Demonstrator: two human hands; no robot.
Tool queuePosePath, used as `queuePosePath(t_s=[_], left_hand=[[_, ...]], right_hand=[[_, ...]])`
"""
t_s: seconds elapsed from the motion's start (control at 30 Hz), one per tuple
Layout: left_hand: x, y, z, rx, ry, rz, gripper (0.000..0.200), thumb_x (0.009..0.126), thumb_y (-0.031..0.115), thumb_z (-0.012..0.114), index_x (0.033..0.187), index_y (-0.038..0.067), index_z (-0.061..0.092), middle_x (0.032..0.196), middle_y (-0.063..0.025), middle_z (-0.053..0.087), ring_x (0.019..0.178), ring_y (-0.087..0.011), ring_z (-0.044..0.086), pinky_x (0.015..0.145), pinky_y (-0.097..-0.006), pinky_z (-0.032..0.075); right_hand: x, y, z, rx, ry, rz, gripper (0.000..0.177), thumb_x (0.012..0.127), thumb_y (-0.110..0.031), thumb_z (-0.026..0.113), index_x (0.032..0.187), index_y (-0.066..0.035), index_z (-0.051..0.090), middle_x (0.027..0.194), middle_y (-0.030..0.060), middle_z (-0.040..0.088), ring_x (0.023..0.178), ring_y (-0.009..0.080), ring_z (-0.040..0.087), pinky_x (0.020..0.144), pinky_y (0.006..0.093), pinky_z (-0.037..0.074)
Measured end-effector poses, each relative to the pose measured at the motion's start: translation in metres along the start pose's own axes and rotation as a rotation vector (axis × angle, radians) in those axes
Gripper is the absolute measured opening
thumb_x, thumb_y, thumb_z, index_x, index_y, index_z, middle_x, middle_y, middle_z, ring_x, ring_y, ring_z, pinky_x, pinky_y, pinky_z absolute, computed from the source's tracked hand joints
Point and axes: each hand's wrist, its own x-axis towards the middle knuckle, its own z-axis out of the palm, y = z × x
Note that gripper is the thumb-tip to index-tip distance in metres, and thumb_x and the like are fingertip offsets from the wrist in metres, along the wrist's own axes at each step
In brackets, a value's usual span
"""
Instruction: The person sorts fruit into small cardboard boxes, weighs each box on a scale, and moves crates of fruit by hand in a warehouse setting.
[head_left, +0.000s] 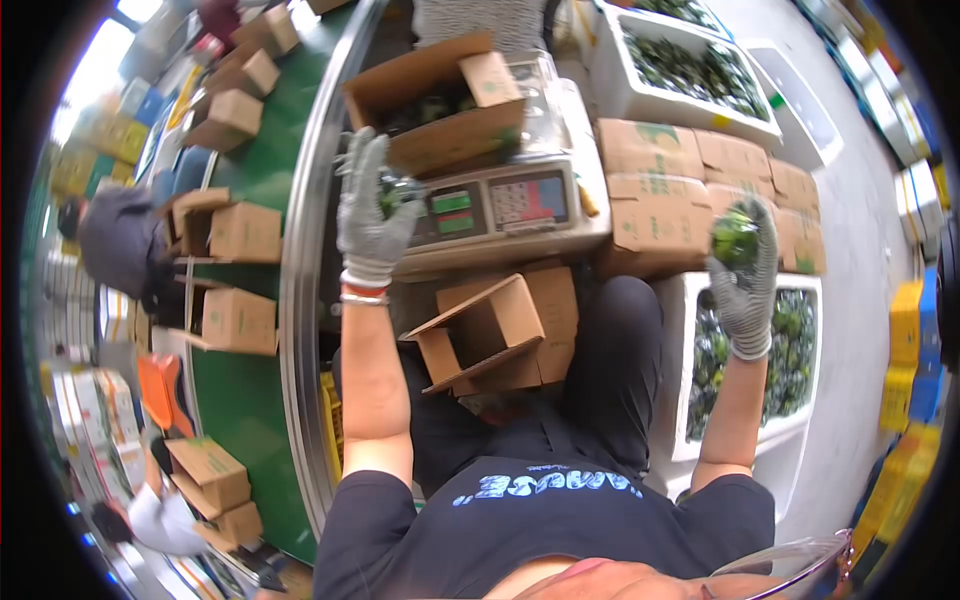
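My left hand (368, 215), in a grey glove, holds a small clear-wrapped green item (392, 190) between thumb and fingers, beside a scale (450, 215) and an open carton (440, 150) with dark contents. My right hand (748, 290), also gloved, is wrapped round another clear-wrapped green item (735, 238). It is above the upper edge of a white foam box (678, 375) filled with similar green items. An open, tilted carton (515, 310) rests near my lap.
Closed cartons (660, 220) are stacked ahead on the right, with another filled foam box (690, 110) beyond. A metal rail (305, 300) borders a green conveyor (235, 400) carrying cartons (245, 232). Two people (125, 240) are on its far side; someone in patterned clothing (475, 22) is ahead.
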Motion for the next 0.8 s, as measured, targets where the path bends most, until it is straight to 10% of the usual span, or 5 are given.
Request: queuePosePath(t_s=[0.23,0.43,0.57,0.6,0.8], left_hand=[[-0.002,-0.005,0.001,-0.028,0.016,-0.049,0.066,0.066,-0.001,0.072,0.127,0.008,0.049,0.137,-0.0151,0.041,0.121,-0.029,0.047,0.098,-0.0342,0.04],[-0.005,-0.003,-0.004,-0.118,0.072,-0.057,0.063,0.069,0.0,0.07,0.127,0.006,0.047,0.13,-0.0148,0.048,0.118,-0.0278,0.048,0.098,-0.0359,0.04],[-0.016,0.026,0.02,-0.262,0.165,-0.094,0.07,0.069,0.007,0.07,0.131,0.004,0.04,0.128,-0.0195,0.046,0.12,-0.0313,0.046,0.103,-0.0386,0.035],[-0.016,0.04,0.027,-0.202,0.121,-0.027,0.074,0.068,0.01,0.071,0.133,0.003,0.037,0.13,-0.0207,0.045,0.121,-0.0329,0.044,0.104,-0.0393,0.034],[-0.011,0.045,0.001,-0.333,0.003,0.078,0.067,0.062,0.011,0.07,0.124,-0.001,0.048,0.124,-0.0194,0.05,0.116,-0.0317,0.05,0.099,-0.0386,0.04]], right_hand=[[0.153,-0.093,0.195,-0.027,-0.271,-0.764,0.053,0.073,0.001,0.067,0.121,-0.002,0.047,0.124,0.0163,0.052,0.112,0.0282,0.053,0.095,0.0328,0.042],[0.144,-0.076,0.216,-0.214,-0.248,-0.483,0.033,0.079,-0.025,0.067,0.106,-0.007,0.062,0.103,0.0081,0.062,0.087,0.0213,0.062,0.075,0.033,0.05],[0.071,-0.083,0.203,0.508,-0.506,0.204,0.053,0.078,-0.015,0.072,0.124,-0.001,0.048,0.111,0.0095,0.057,0.09,0.0141,0.058,0.08,0.0295,0.049],[0.06,-0.061,0.208,0.347,-0.535,-0.143,0.061,0.079,-0.017,0.072,0.129,-0.001,0.042,0.117,0.0108,0.054,0.092,0.0151,0.058,0.083,0.0265,0.047],[0.005,-0.018,0.101,0.307,0.043,0.457,0.03,0.085,-0.006,0.061,0.113,-0.002,0.056,0.096,0.0061,0.062,0.081,0.0113,0.059,0.069,0.023,0.049]])
